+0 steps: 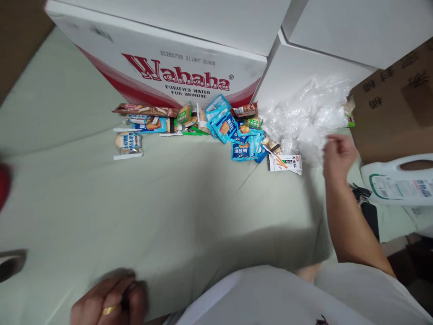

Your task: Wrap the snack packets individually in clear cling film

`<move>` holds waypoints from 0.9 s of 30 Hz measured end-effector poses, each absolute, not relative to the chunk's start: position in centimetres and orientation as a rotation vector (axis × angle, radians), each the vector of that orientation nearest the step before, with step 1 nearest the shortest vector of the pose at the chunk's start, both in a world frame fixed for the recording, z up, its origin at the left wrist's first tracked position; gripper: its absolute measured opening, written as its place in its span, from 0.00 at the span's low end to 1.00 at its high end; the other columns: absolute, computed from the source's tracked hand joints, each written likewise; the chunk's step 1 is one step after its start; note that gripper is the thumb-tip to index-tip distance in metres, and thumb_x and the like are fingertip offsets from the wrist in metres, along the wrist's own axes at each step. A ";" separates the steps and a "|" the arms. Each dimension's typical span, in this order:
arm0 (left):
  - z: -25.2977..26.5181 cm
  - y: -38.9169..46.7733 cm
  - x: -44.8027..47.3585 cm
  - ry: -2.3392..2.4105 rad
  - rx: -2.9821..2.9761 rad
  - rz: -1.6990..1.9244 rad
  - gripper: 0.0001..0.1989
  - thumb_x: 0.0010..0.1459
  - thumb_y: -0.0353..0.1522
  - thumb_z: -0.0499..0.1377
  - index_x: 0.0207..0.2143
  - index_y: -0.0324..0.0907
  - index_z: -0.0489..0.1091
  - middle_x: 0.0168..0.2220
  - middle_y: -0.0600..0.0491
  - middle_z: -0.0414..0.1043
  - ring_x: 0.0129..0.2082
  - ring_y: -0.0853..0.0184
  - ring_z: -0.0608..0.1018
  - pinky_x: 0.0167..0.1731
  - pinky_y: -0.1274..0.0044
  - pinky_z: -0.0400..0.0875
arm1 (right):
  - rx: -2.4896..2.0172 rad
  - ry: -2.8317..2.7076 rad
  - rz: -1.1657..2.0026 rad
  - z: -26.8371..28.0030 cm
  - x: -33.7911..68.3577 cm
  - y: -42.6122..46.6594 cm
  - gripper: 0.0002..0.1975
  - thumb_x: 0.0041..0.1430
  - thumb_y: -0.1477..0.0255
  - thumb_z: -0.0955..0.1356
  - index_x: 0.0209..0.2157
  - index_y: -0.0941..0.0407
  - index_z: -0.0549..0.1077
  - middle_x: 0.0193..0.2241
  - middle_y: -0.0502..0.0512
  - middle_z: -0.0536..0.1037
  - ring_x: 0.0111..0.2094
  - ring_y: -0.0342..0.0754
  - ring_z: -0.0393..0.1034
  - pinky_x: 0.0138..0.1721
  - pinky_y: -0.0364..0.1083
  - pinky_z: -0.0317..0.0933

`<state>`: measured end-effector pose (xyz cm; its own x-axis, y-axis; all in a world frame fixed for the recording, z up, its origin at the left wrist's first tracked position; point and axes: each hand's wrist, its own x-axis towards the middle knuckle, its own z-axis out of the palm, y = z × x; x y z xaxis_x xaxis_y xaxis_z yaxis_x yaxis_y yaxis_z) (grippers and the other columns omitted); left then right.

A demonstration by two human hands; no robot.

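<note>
My right hand (339, 157) has its fingers curled together at the right edge of a heap of clear plastic bags (301, 115). Whether it pinches any of the plastic cannot be made out. Low on the left, my left hand (110, 301), with a gold ring, is closed and rests near the sheet; something dark shows between its fingers. Left of the plastic lie blue snack packets (226, 126) in a loose pile. A white snack packet (286, 163) is the closest of them to my right hand. A wrapped biscuit (129, 142) lies at the row's left end.
A Wahaha water carton (162, 54) stands behind the snacks, beside other white boxes. Brown cardboard (394, 104) borders the right side. A white jug with a handle (399, 180) lies near my right forearm. Pale green sheet (152, 203) covers the surface.
</note>
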<state>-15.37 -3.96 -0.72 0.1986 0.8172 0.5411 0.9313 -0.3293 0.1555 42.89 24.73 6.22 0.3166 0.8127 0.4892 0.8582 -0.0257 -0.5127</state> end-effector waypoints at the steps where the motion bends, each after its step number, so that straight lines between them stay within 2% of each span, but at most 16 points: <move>1: -0.7 -3.9 -15.1 -1.694 -2.221 -0.805 0.03 0.57 0.30 0.64 0.34 0.45 0.73 0.32 0.48 0.81 0.30 0.57 0.82 0.33 0.66 0.75 | -1.817 -1.531 0.061 5.2 41.2 24.1 0.17 0.68 0.62 0.65 0.45 0.59 0.79 0.32 0.57 0.79 0.31 0.46 0.71 0.35 0.46 0.64; 4: -0.8 -3.8 -14.5 -1.703 -2.154 -0.810 0.03 0.57 0.29 0.64 0.35 0.44 0.73 0.33 0.48 0.82 0.32 0.59 0.82 0.35 0.68 0.74 | -1.932 -1.551 0.210 2.7 37.5 24.2 0.17 0.60 0.58 0.70 0.40 0.57 0.81 0.36 0.57 0.81 0.33 0.49 0.71 0.42 0.50 0.67; 7: -0.7 -4.0 -14.3 -1.723 -2.168 -0.844 0.03 0.58 0.29 0.64 0.36 0.44 0.74 0.34 0.48 0.81 0.33 0.59 0.82 0.37 0.68 0.74 | -1.999 -1.518 0.208 1.9 35.9 25.3 0.12 0.54 0.62 0.72 0.34 0.56 0.80 0.35 0.57 0.80 0.35 0.51 0.70 0.45 0.53 0.66; 10: 0.3 -4.1 -14.1 -1.930 -2.247 -0.968 0.03 0.62 0.31 0.62 0.39 0.47 0.75 0.36 0.50 0.81 0.35 0.59 0.81 0.38 0.66 0.75 | -1.850 -1.283 0.307 2.6 34.8 24.4 0.10 0.54 0.62 0.71 0.31 0.55 0.77 0.28 0.52 0.76 0.30 0.47 0.66 0.37 0.49 0.64; 13: 1.9 -3.1 -12.5 -2.325 -2.234 -1.249 0.05 0.65 0.33 0.59 0.39 0.51 0.75 0.36 0.54 0.79 0.35 0.62 0.80 0.35 0.68 0.75 | -1.577 -0.946 0.573 3.7 32.1 20.6 0.13 0.51 0.59 0.74 0.30 0.54 0.73 0.22 0.44 0.67 0.23 0.42 0.58 0.26 0.44 0.55; 17: 3.7 1.4 -7.0 -2.566 -2.475 -1.753 0.07 0.65 0.37 0.60 0.36 0.45 0.75 0.33 0.53 0.77 0.33 0.67 0.79 0.33 0.75 0.74 | -1.385 -0.764 0.882 3.2 26.3 13.7 0.15 0.47 0.60 0.77 0.30 0.53 0.73 0.23 0.43 0.67 0.21 0.39 0.56 0.22 0.41 0.50; 20: 4.0 5.8 -1.5 -2.781 -2.711 -2.032 0.14 0.67 0.44 0.58 0.37 0.43 0.72 0.27 0.56 0.73 0.24 0.71 0.73 0.22 0.80 0.68 | -1.413 -0.842 0.896 1.9 22.5 9.3 0.13 0.53 0.60 0.76 0.33 0.53 0.76 0.24 0.45 0.70 0.22 0.40 0.58 0.23 0.41 0.54; 23: 3.0 9.0 2.9 -2.799 -2.872 -2.227 0.21 0.63 0.52 0.59 0.37 0.43 0.68 0.29 0.54 0.73 0.26 0.69 0.76 0.19 0.81 0.67 | -1.412 -1.204 0.779 1.1 20.6 6.8 0.09 0.62 0.61 0.73 0.36 0.52 0.80 0.32 0.51 0.78 0.32 0.46 0.71 0.34 0.46 0.66; 25: 1.9 9.8 4.5 -2.736 -2.894 -2.291 0.21 0.62 0.52 0.61 0.36 0.43 0.67 0.27 0.56 0.71 0.24 0.70 0.75 0.20 0.80 0.69 | -1.366 -1.423 0.724 1.1 20.2 6.1 0.09 0.66 0.62 0.70 0.39 0.51 0.81 0.38 0.55 0.80 0.39 0.50 0.74 0.42 0.49 0.69; 27: 0.9 9.8 5.0 -2.644 -2.873 -2.314 0.20 0.62 0.51 0.61 0.36 0.43 0.68 0.27 0.56 0.72 0.23 0.71 0.74 0.23 0.79 0.71 | -1.323 -1.505 0.751 1.3 20.1 6.0 0.12 0.69 0.61 0.68 0.42 0.51 0.81 0.40 0.56 0.80 0.39 0.50 0.74 0.42 0.50 0.69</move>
<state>5.05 9.78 0.89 0.2967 0.9348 -0.1950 -0.0695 0.2247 0.9719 20.08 5.95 1.26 0.0494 0.9647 0.2585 0.3728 0.2223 -0.9009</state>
